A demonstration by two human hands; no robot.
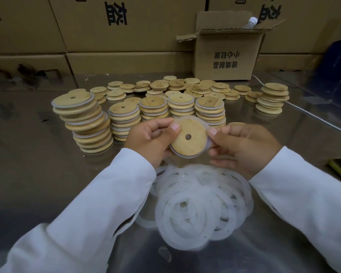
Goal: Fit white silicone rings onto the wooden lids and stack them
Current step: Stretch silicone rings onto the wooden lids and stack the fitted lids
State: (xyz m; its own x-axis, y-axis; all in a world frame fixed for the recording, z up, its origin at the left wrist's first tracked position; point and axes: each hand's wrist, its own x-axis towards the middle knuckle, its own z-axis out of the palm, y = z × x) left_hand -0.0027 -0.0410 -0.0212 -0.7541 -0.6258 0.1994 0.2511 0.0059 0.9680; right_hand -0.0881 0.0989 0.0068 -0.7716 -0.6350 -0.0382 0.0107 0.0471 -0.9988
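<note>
**Both hands on a lid and its ring**

A person in white sleeves (98, 198) holds a round wooden lid (189, 137) above the near middle of a metal table (37, 154). The left hand (152, 140) pinches the lid's left edge between thumb and curled fingers. The right hand (242, 146) pinches the right edge, where a white silicone ring (186, 155) shows around the rim. The lid is tilted towards the camera, its small hole facing up.

Just below the hands, on the near side of the table, lies a pile of loose rings (201, 201). Just beyond the hands stands a row of stacks of ringed lids (124, 119), the tallest (87, 123) leaning at the left. Farther back, bare lids (177, 85) lie scattered in low heaps, with one neater stack (273, 99) at the right.

At the far right an open cardboard box (224, 56) holds a clear bottle (251, 22). Printed cartons (126, 26) line the far side, and a white cable (313, 117) runs across the table's right.
</note>
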